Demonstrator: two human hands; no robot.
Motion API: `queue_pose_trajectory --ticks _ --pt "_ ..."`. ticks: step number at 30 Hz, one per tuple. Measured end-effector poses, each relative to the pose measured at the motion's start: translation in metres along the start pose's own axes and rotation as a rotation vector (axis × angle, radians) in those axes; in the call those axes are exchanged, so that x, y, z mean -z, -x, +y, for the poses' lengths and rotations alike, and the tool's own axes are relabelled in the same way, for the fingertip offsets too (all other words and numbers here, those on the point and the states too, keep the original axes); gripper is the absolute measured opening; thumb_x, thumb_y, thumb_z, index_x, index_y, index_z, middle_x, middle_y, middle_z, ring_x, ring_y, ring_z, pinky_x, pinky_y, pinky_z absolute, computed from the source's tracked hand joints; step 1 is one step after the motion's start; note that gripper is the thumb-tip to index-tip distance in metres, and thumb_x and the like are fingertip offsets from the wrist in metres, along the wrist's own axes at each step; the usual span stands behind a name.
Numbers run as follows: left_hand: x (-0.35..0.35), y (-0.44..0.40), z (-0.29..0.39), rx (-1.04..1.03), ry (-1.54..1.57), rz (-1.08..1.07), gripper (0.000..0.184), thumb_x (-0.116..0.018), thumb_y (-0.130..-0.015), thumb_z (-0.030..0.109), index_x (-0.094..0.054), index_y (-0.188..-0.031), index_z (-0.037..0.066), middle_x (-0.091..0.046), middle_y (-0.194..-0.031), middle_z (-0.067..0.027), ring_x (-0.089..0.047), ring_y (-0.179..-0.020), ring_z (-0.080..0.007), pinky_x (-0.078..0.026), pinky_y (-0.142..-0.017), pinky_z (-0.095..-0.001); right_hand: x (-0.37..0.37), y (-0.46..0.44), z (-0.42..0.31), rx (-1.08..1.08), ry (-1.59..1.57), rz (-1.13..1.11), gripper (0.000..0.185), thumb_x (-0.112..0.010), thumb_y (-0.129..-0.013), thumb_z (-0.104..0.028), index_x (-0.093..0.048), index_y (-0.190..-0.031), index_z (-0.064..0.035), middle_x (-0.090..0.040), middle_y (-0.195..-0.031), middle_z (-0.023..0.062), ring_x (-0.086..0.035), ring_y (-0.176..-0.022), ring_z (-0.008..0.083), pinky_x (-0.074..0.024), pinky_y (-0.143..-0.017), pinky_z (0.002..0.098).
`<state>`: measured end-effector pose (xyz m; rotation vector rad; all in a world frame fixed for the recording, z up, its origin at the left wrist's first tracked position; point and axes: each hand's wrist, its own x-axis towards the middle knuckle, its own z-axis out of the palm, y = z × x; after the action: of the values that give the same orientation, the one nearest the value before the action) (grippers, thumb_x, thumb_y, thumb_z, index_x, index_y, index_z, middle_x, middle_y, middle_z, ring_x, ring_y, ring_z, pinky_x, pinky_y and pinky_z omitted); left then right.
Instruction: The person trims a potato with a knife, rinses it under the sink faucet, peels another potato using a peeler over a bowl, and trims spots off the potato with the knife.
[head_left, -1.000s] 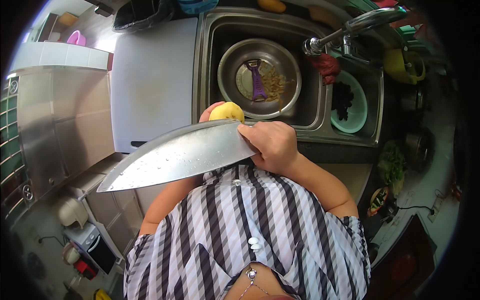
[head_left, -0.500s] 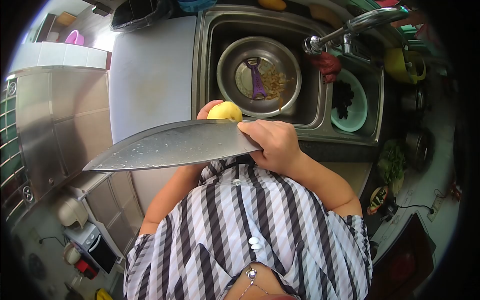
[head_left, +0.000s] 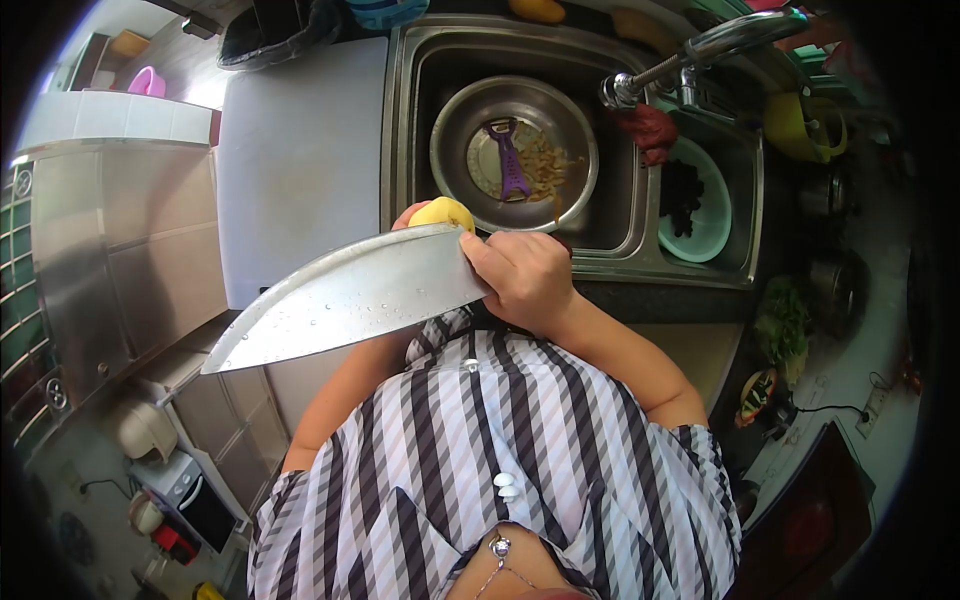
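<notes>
My right hand (head_left: 522, 278) is closed around the handle of a large kitchen knife (head_left: 340, 300). The broad wet blade points to the left, its tip lower than its heel. A peeled yellow potato (head_left: 443, 212) sits in my left hand (head_left: 408, 214), of which only fingertips show beside it; the blade hides the rest. The heel of the blade, with my right thumb near it, meets the near side of the potato. Just beyond, a steel basin (head_left: 448, 112) in the sink holds a purple peeler (head_left: 512, 165) and brownish peelings (head_left: 545, 165).
The double sink (head_left: 625, 240) lies ahead, with a tap (head_left: 720, 45) over it. A pale green bowl (head_left: 715, 225) with dark pieces stands in the right basin, a red cloth (head_left: 650, 132) beside it. A white cutting board (head_left: 300, 150) lies left of the sink.
The blade has tilted, its tip moving down and right, and its face now shines brighter. Both hands and the potato have shifted slightly left; the view has shifted a little too.
</notes>
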<state>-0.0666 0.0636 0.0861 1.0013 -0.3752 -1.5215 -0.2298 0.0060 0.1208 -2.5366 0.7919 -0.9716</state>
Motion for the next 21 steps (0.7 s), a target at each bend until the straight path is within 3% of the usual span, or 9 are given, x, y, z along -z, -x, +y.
queue_pose_trajectory --ticks 1,4,5,7,10,14,16,17,21 --pt "-0.001 0.001 0.003 0.019 0.038 0.023 0.058 -0.063 -0.085 0.026 -0.037 -0.133 0.008 -0.052 -0.121 -0.0108 -0.055 -0.108 -0.0208 -0.048 -0.092 -0.035 -0.002 0.0 0.002 0.006 0.049 0.027 0.039 -0.064 -0.063 -0.008 -0.061 -0.101 -0.004 -0.052 -0.064 0.005 -0.054 -0.053 0.0224 -0.043 -0.049 0.0332" --pt "-0.002 0.012 0.014 -0.092 -0.54 -0.173 0.067 -0.072 -0.073 0.009 -0.039 -0.132 0.007 -0.053 -0.12 -0.0104 -0.056 -0.107 -0.0202 -0.047 -0.091 -0.0336 -0.007 -0.004 0.026 -0.05 0.26 0.069 0.031 -0.06 -0.069 -0.01 -0.06 -0.1 -0.0075 -0.05 -0.064 0.0042 -0.054 -0.052 0.0214 -0.0431 -0.047 0.0345" --pt "-0.017 0.022 0.012 -0.054 -0.356 0.002 0.078 -0.076 -0.063 0.003 -0.039 -0.131 0.005 -0.053 -0.119 -0.0091 -0.055 -0.107 -0.0193 -0.046 -0.091 -0.0342 -0.001 -0.005 0.043 -0.173 0.27 0.071 0.029 -0.062 -0.068 -0.011 -0.059 -0.097 -0.0093 -0.051 -0.065 0.0062 -0.056 -0.055 0.025 -0.0454 -0.05 0.0369" --pt "-0.017 0.017 0.009 0.04 -0.23 0.013 0.074 -0.074 -0.066 0.004 -0.038 -0.131 0.005 -0.054 -0.116 -0.0087 -0.055 -0.105 -0.0195 -0.046 -0.09 -0.034 0.009 0.0 0.076 -0.378 0.225 0.18 0.026 -0.065 -0.071 -0.009 -0.058 -0.095 -0.0098 -0.061 -0.076 0.01 -0.063 -0.066 0.0291 -0.0493 -0.055 0.0378" --pt "-0.004 0.009 0.009 0.079 -0.081 -0.005 0.072 -0.073 -0.068 0.006 -0.038 -0.131 0.005 -0.055 -0.114 -0.0095 -0.057 -0.1 -0.0203 -0.048 -0.088 -0.0338 0.02 0.003 0.075 -0.581 -0.076 0.193 0.015 -0.064 -0.079 -0.009 -0.06 -0.093 -0.0073 -0.063 -0.075 0.0107 -0.063 -0.062 0.0272 -0.0489 -0.055 0.0348" --pt "-0.004 0.01 0.018 0.152 0.058 -0.066 0.068 -0.073 -0.072 0.008 -0.038 -0.13 0.006 -0.055 -0.115 -0.0118 -0.06 -0.096 -0.0215 -0.05 -0.087 -0.035 0.022 0.007 0.018 -0.399 -0.305 0.081 0.022 -0.064 -0.077 -0.006 -0.061 -0.099 -0.0062 -0.063 -0.076 0.0128 -0.063 -0.063 0.0285 -0.0499 -0.057 0.0332" --pt "0.004 0.005 0.007 0.116 0.081 -0.139 0.057 -0.066 -0.082 0.015 -0.038 -0.131 0.007 -0.055 -0.116 -0.0125 -0.062 -0.096 -0.0224 -0.05 -0.087 -0.0357 0.025 0.008 0.001 -0.189 -0.157 0.045 0.038 -0.066 -0.06 -0.004 -0.062 -0.098 -0.0049 -0.062 -0.078 0.0095 -0.061 -0.064 0.028 -0.0492 -0.056 0.0352" --pt "0.009 0.002 0.004 0.215 0.362 -0.071 0.049 -0.06 -0.085 0.026 -0.044 -0.127 0.005 -0.057 -0.116 -0.0145 -0.061 -0.099 -0.0242 -0.051 -0.087 -0.0363 0.029 0.008 -0.004 -0.151 -0.119 -0.003 0.042 -0.067 -0.058 -0.005 -0.062 -0.099 -0.0056 -0.06 -0.074 0.0081 -0.06 -0.062 0.0267 -0.0478 -0.054 0.035" --pt "0.021 -0.004 -0.01 0.091 -0.105 -0.021 0.049 -0.055 -0.091 0.026 -0.037 -0.134 0.008 -0.053 -0.121 -0.0116 -0.057 -0.107 -0.0215 -0.05 -0.09 -0.0352 0.032 0.005 -0.009 -0.072 -0.148 -0.068 0.05 -0.064 -0.051 -0.002 -0.062 -0.102 -0.0032 -0.056 -0.066 0.0084 -0.057 -0.056 0.0263 -0.0447 -0.05 0.0342"
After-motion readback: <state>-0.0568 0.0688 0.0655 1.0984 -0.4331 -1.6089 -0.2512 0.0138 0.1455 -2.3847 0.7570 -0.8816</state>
